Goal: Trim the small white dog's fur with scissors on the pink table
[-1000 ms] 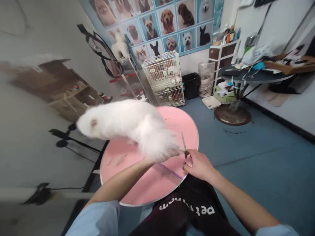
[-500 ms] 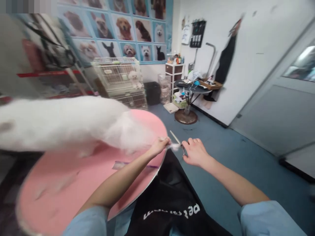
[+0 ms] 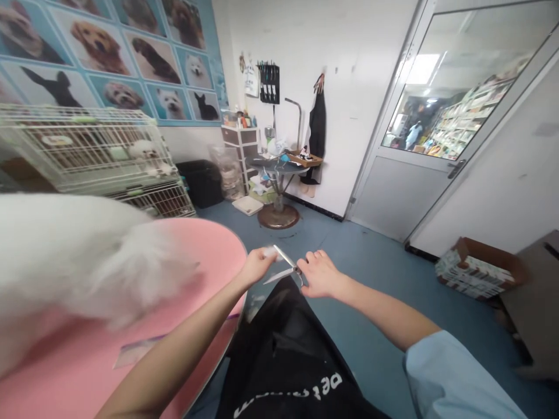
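My right hand (image 3: 320, 273) grips a pair of silver scissors (image 3: 282, 266) by the handles, blades spread apart and pointing left. My left hand (image 3: 257, 265) is closed in a pinch at the blade tips, holding a small tuft of white fur. Both hands hover just past the right edge of the round pink table (image 3: 205, 244). A fluffy white dog (image 3: 74, 250) stands on that table at the left, its tail end nearest my left forearm. I wear a black apron (image 3: 283, 355) below the hands.
Wire cages (image 3: 91, 151) with a small white dog stand behind the table. A black bin (image 3: 201, 180), a drawer unit (image 3: 238, 139) and a cluttered round stand (image 3: 277, 169) line the far wall. A glass door (image 3: 419, 122) is at the right, a cardboard box (image 3: 478, 267) by the wall.
The view swung right. My hands left the dog's tail and moved off the table's edge. The scissors' blades opened, and my left hand now pinches fur at their tips.
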The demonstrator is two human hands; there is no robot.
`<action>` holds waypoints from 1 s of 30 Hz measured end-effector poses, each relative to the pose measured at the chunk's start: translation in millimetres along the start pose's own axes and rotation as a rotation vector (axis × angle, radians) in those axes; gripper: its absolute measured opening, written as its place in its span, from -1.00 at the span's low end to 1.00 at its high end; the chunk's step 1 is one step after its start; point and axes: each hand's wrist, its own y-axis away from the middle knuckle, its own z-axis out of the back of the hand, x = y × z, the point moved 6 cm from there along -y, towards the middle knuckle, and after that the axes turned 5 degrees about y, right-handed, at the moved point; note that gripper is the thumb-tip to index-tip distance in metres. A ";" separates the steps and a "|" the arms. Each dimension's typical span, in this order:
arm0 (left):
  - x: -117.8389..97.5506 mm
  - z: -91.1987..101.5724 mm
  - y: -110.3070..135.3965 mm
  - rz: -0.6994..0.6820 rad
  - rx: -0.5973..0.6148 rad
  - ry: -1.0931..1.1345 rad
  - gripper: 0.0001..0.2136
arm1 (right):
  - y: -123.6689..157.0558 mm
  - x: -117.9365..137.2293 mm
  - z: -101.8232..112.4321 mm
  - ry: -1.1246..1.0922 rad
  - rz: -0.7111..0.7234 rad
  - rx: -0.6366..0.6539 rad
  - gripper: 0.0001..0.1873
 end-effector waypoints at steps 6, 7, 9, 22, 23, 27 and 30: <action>-5.4 63.4 75.4 -0.148 -0.186 -0.185 -0.63 | -6.7 -37.0 -65.7 -0.340 -0.179 0.135 -0.68; -7.5 81.6 97.7 -0.169 -0.218 -0.182 -0.64 | -14.5 -29.0 -72.4 -0.349 -0.162 0.157 -0.77; -9.1 128.2 144.1 -0.217 -0.397 -0.220 -0.64 | -34.0 9.3 -74.2 -0.313 -0.029 0.193 -0.88; 56.8 252.7 262.0 -0.016 -1.289 -0.015 -0.61 | -80.7 229.8 -28.8 -0.065 0.709 0.265 -0.75; 60.5 253.0 256.5 0.018 -1.275 0.035 -0.61 | -85.8 215.1 -30.6 -0.074 0.709 0.255 -0.76; 88.5 254.2 239.4 0.136 -1.210 0.365 -0.61 | -151.8 77.5 -45.1 -0.063 0.283 0.244 -0.71; 123.4 216.3 209.0 0.335 -0.927 0.618 -0.71 | -197.2 -52.1 -65.1 -0.101 -0.312 0.166 -0.72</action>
